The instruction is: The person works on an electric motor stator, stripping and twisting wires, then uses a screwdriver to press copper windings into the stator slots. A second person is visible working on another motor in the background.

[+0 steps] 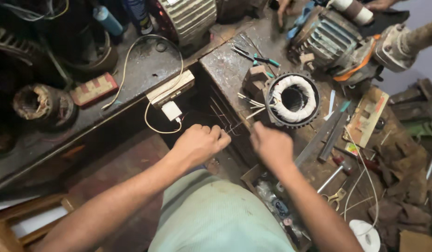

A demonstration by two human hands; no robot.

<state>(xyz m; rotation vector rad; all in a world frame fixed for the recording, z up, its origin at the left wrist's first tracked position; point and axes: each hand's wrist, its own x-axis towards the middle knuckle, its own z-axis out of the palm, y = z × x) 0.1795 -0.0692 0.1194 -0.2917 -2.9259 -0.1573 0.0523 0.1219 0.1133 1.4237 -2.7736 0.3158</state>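
A round motor stator [293,99] with white-wrapped windings lies on the worn workbench [225,65], propped by a wooden block [256,78]. Several thin lead wires [247,106] run out of its left side toward me. My left hand [200,142] is closed in a fist on the wire ends, pulled away to the left of the stator. My right hand [272,144] is blurred just below the stator, fingers curled on the same bundle of wires near the bench edge.
Pliers [255,57] lie behind the stator. A blue-grey motor [332,39] sits at the back right, with another person's hands near it. A white charger [171,111] and cable hang at the left. A hammer [335,172], flat files and a tape roll [367,235] lie at right.
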